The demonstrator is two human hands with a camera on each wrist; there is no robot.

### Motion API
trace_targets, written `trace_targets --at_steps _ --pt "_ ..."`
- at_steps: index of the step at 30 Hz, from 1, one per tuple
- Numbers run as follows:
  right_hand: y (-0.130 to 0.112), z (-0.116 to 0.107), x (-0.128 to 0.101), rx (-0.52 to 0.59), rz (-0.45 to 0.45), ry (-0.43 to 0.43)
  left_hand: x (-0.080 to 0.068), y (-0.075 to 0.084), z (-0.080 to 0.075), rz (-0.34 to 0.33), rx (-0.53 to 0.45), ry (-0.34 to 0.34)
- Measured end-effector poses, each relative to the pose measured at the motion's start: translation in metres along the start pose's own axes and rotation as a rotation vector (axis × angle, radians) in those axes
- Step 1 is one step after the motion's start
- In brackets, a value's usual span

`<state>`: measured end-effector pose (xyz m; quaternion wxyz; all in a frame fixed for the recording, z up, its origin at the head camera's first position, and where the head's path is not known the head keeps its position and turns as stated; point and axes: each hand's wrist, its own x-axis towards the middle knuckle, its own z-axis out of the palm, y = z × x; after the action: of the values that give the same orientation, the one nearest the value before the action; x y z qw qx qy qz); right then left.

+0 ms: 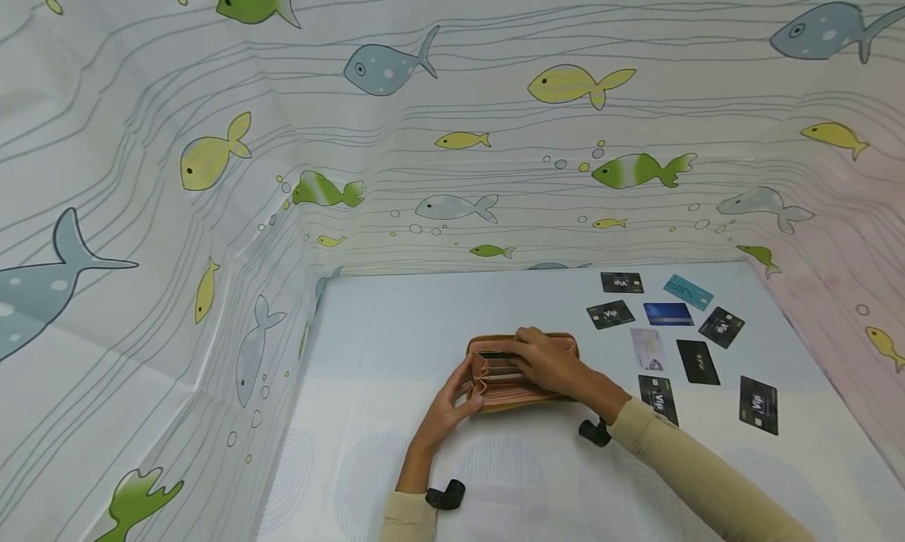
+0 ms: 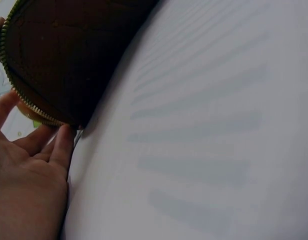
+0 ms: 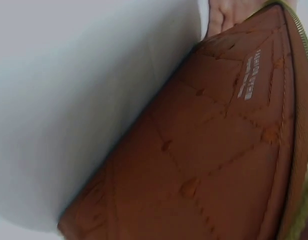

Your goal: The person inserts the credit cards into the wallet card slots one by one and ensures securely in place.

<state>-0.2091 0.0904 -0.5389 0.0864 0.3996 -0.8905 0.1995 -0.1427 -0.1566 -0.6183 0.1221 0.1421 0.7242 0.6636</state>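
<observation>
A tan quilted zip wallet [image 1: 519, 385] lies open on the pale table [image 1: 396, 330], its card slots showing. My left hand [image 1: 470, 385] holds its left end, thumb on one side and fingers on the other. In the left wrist view those fingers [image 2: 56, 142] touch the zipper edge of the wallet [image 2: 59, 55]. My right hand [image 1: 526, 352] lies over the wallet's far side with its fingers curled over the rim into the slots. A dark card [image 1: 495, 356] sits in a slot beside those fingertips. The right wrist view is filled by the wallet's outer side [image 3: 219, 150].
Several cards lie scattered right of the wallet: black Vip cards [image 1: 610, 314], a blue one [image 1: 668, 314], a teal one [image 1: 688, 291], a white one [image 1: 647, 349]. A fish-patterned curtain [image 1: 424, 133] walls in the table at the back and sides.
</observation>
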Motion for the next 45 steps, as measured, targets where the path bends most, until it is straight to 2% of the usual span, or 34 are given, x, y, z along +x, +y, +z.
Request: trace_targets --at_steps 6,9,14,17,24,30,36,42,45 --pt "0.008 -0.007 -0.012 -0.001 -0.009 0.09 -0.002 0.026 -0.002 0.021 -0.003 -0.038" --pt "0.012 -0.012 -0.018 0.047 -0.011 0.15 -0.002 0.028 -0.002 0.039 0.003 -0.046" --pt "0.017 -0.021 -0.032 0.122 0.01 0.245 0.003 0.008 -0.004 0.039 -0.008 -0.021" --pt "0.02 -0.027 -0.045 0.137 0.054 0.279 0.002 -0.004 -0.004 0.033 -0.01 -0.001" --pt "0.025 -0.043 -0.077 0.089 0.217 0.327 -0.002 -0.009 -0.005 0.033 -0.001 0.007" --pt "0.03 -0.054 -0.098 0.066 0.398 0.261 -0.002 -0.009 -0.003 0.038 -0.01 0.001" --pt "0.036 -0.054 -0.119 0.088 0.555 0.203 -0.001 -0.009 0.0 0.022 -0.013 0.0" --pt "0.043 -0.055 -0.14 0.083 0.747 0.175 0.003 -0.009 -0.001 0.053 0.001 -0.013" --pt "0.046 -0.053 -0.151 0.121 0.823 0.168 0.004 -0.011 -0.002 0.066 -0.001 -0.02"
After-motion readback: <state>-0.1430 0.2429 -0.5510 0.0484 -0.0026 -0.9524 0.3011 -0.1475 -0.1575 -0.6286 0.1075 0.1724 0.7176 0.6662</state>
